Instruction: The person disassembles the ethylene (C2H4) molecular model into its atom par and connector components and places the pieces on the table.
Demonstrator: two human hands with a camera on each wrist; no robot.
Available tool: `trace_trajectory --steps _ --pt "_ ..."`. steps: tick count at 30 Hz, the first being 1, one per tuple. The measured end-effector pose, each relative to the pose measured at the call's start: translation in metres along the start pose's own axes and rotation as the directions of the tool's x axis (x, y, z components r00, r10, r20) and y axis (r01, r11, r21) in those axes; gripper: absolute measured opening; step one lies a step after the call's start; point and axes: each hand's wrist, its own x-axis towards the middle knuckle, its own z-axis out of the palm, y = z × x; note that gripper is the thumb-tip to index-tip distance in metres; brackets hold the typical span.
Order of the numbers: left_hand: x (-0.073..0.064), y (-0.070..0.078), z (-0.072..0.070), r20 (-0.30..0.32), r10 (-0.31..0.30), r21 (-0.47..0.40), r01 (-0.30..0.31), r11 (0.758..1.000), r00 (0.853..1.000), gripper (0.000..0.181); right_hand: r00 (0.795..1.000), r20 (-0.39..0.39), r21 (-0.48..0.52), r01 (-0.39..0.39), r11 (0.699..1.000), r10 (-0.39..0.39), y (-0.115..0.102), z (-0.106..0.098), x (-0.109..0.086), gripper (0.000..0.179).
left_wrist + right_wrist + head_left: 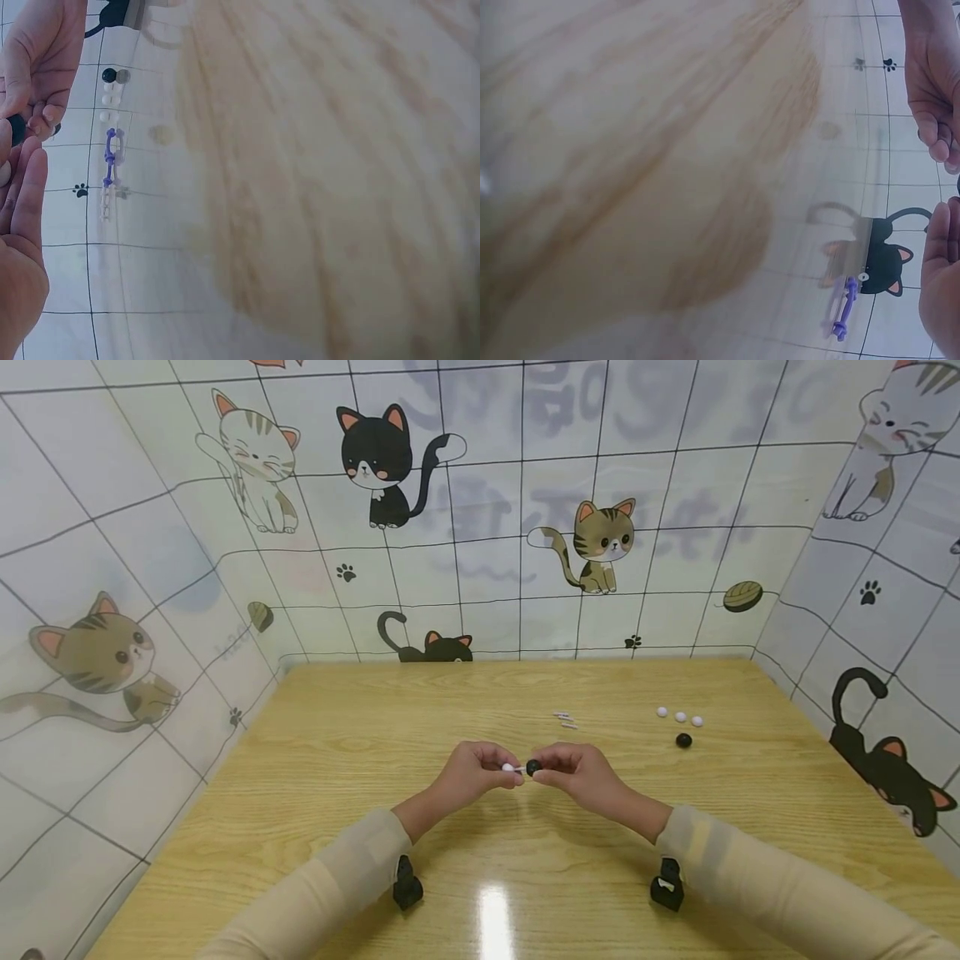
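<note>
In the head view my left hand (472, 770) pinches a small white ball (507, 767) between thumb and fingers. A short pale stick (519, 769) runs from that ball toward a black ball (533, 767). The black ball is pinched by my right hand (583, 772), facing the left one just above the tabletop. From the left wrist, the black ball (16, 129) shows partly behind fingers, with the white ball (4, 174) below it at the frame's edge. In the right wrist view both hands are cut off at the right edge, and fingers hide most of what they hold.
Several short sticks (566, 720) lie on the wooden table (360, 710) beyond the hands; purple ones (110, 157) show from the left wrist. Farther right are three white balls (680, 717) and another black ball (683, 741). Cat-patterned cloth walls (487, 568) enclose the table's back and sides.
</note>
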Motion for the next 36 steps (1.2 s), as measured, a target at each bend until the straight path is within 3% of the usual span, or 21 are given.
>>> trace_trajectory --steps 14,26,29,33,36 --pt "0.001 0.005 0.005 -0.001 0.008 0.040 -0.008 0.999 1.000 0.013 1.000 -0.005 0.003 -0.012 1.000 0.012 0.001 -0.004 -0.005 0.021" --pt "0.002 0.008 0.009 0.002 0.009 0.025 -0.009 1.000 1.000 0.013 1.000 -0.016 -0.002 0.007 1.000 -0.007 0.003 -0.008 -0.009 0.021" --pt "0.000 0.006 0.002 -0.029 0.001 0.025 -0.001 1.000 1.000 0.013 0.997 -0.069 0.010 -0.015 1.000 0.015 0.005 -0.018 -0.011 0.024" --pt "-0.005 0.000 -0.018 -0.084 -0.008 -0.009 0.007 1.000 0.996 0.015 0.983 -0.165 -0.006 -0.081 0.997 0.079 0.011 -0.043 -0.024 0.029" --pt "-0.007 -0.002 -0.025 -0.091 -0.015 -0.042 0.012 0.999 0.996 0.015 0.976 -0.187 -0.036 -0.122 0.992 0.114 0.014 -0.056 -0.030 0.030"
